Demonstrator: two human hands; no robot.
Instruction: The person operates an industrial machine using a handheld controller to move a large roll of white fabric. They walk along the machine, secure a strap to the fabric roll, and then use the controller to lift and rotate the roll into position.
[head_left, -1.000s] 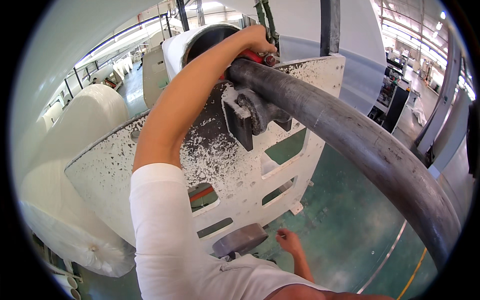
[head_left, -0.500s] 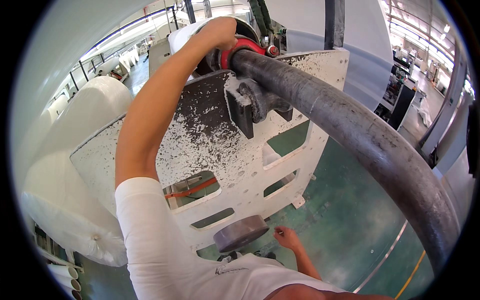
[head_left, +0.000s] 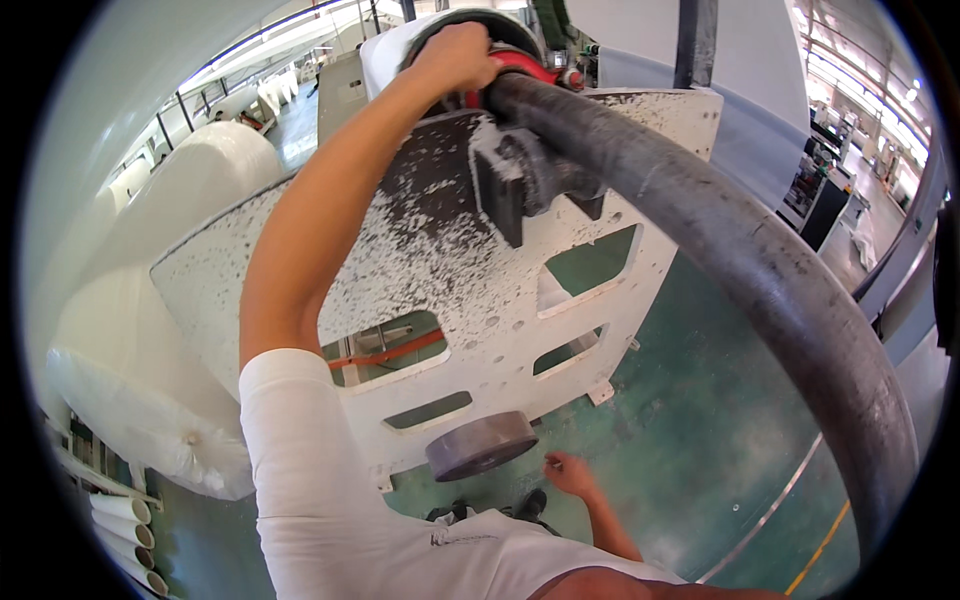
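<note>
Red ring (head_left: 526, 64) arches over the far end of the bar (head_left: 740, 222), by the stand's (head_left: 440, 225) top edge and the roll's dark mouth. My left hand (head_left: 458, 58) touches it, though I can't tell how tightly those fingers close — they curl out of sight. My right hand (head_left: 570, 474) hangs low, loosely curled, nothing visible in it. Best to guide the ring steadily and squarely, fingertips outside the gap between ring and bar — a likely pinch spot.

Grn floor (head_left: 700, 400), yel line (head_left: 820, 546), brt ceil. lights (head_left: 911, 95)
</note>
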